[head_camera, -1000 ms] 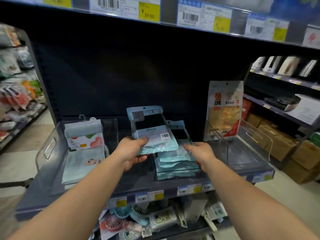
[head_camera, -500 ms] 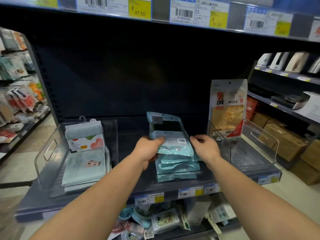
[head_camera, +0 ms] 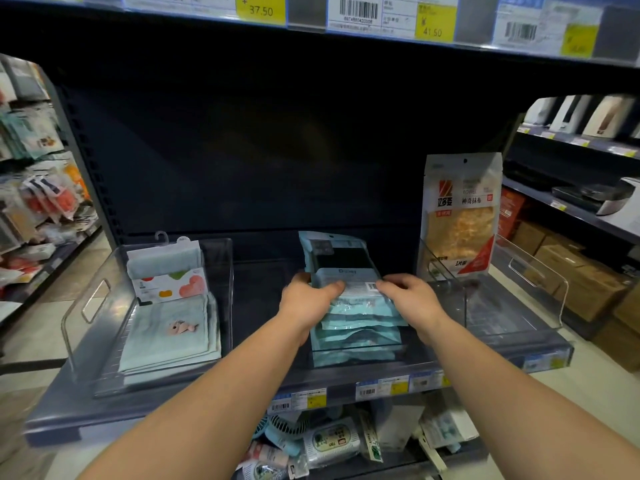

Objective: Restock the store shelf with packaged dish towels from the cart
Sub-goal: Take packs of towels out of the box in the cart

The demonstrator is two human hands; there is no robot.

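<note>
A light-blue packaged dish towel (head_camera: 341,263) lies on top of a stack of like packs (head_camera: 356,332) in the middle of the dark shelf (head_camera: 207,396). My left hand (head_camera: 306,301) grips the top pack's left edge, thumb on its label. My right hand (head_camera: 408,299) holds its right edge, fingers curled over the front. Both forearms reach in from below. The cart is out of view.
A clear bin (head_camera: 104,306) at the left holds folded pale-blue towels and a fruit-print pack (head_camera: 168,275). An orange-and-white cloth pack (head_camera: 459,216) stands upright in a clear divider (head_camera: 530,289) at the right. Price tags line the shelf edges. Small fans and goods fill the shelf below.
My left hand has carried the blue pack right and down onto the stack. My right hand has moved up from the stack's side to the pack's right edge. The camera has moved closer.
</note>
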